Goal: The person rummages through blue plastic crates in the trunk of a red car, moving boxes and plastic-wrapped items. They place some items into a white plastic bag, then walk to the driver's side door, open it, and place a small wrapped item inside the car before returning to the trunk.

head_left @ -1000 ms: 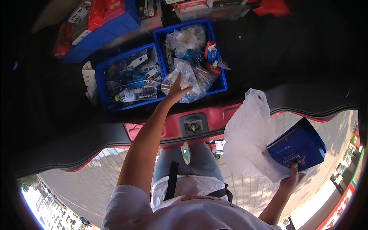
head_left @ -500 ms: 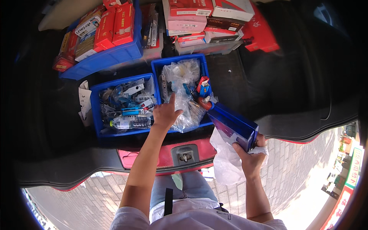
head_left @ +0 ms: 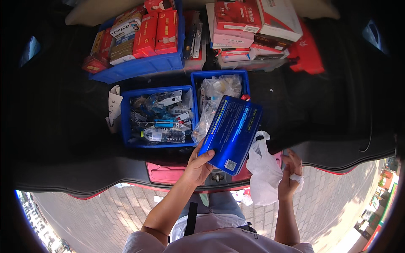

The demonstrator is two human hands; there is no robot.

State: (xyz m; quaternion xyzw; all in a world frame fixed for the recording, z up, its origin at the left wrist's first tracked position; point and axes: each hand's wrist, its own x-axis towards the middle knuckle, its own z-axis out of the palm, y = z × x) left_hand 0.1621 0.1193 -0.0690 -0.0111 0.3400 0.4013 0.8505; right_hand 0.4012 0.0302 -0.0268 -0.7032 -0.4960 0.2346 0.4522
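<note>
My left hand [head_left: 200, 165] grips the lower left corner of a flat blue box [head_left: 232, 135], thumb on top. Small print and a square code cover the box's upper face. It is tilted above the right-hand blue bin [head_left: 219, 75] and hides part of it. Just right of the box, a thin white plastic bag [head_left: 263, 179] hangs from my right hand [head_left: 291, 173], whose fingers are closed on the bag's edge. Clear plastic packets [head_left: 221, 86] fill that bin.
A left blue bin [head_left: 158, 90] holds metal hardware pieces and a clear bottle [head_left: 163, 135]. Behind stand a larger blue crate [head_left: 139, 69] of red boxes and a clear tub [head_left: 253, 64] stacked with cartons. A torn white card [head_left: 114, 103] lies left. The car trunk's edge [head_left: 101, 181] runs in front.
The blue box has passed from my right hand to my left and now shows its printed face. My right hand keeps the white bag, lower and farther right. The view has shifted.
</note>
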